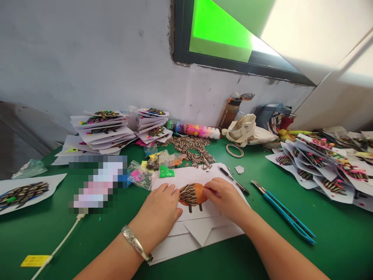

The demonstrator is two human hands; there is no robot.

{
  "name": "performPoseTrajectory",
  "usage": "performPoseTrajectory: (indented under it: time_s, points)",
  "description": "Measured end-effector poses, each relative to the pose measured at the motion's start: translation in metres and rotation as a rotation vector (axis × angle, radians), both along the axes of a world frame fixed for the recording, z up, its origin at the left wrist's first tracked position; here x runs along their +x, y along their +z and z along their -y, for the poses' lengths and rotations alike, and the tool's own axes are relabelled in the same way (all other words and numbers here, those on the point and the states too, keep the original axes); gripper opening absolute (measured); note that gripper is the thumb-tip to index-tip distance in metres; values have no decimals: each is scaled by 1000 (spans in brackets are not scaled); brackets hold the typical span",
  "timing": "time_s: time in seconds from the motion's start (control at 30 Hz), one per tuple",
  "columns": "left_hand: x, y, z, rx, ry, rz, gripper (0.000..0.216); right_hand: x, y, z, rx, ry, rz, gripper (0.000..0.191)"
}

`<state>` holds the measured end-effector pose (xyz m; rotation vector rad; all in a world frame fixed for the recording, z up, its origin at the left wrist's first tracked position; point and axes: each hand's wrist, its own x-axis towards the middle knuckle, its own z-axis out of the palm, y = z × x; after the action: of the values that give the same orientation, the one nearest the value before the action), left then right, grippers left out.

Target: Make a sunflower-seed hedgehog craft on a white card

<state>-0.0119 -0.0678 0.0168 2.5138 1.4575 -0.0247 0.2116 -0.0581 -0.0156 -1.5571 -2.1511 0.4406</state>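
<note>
A white paper sheet (201,229) lies on the green table (335,245) in front of me. On it sits an orange clay shape (201,195) partly covered with striped sunflower seeds (188,194). My left hand (159,212), with a silver bracelet at the wrist, rests fingers together on the paper at the shape's left edge. My right hand (224,196) pinches its fingertips at the shape's right edge; what it holds, if anything, is too small to see.
A heap of loose seeds (192,149) lies behind the paper. Blue utility knife (287,214) and a thin dark tool (234,181) lie to the right. Stacks of finished seed pictures (101,130) stand left and right (320,167). Clay pots (194,130), tape ring (234,150), bags, cable.
</note>
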Motion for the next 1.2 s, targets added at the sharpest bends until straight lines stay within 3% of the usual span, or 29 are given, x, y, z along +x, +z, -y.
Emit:
performPoseTrajectory:
  time_s: [0.1, 0.3, 0.5, 0.7, 0.97, 1.2]
  points:
    - [0, -1, 0, 5, 5, -4, 38, 10, -2, -7, -51, -70, -1, 21]
    - [3, 1, 2, 9, 6, -40, 36, 17, -2, -18, -100, -72, 23, 22]
    - [4, 5, 6, 3, 23, -43, 33, 20, 7, -48, -5, -105, 193, 29]
    - [1, 6, 7, -13, 48, -19, 34, 9, -3, -77, 106, -40, 378, 27]
    - [3, 5, 6, -18, 45, -19, 38, 13, -19, -85, 131, -30, 415, 22]
    - [3, 8, 5, -32, 33, -29, 37, 13, -6, -72, 224, -171, 399, 24]
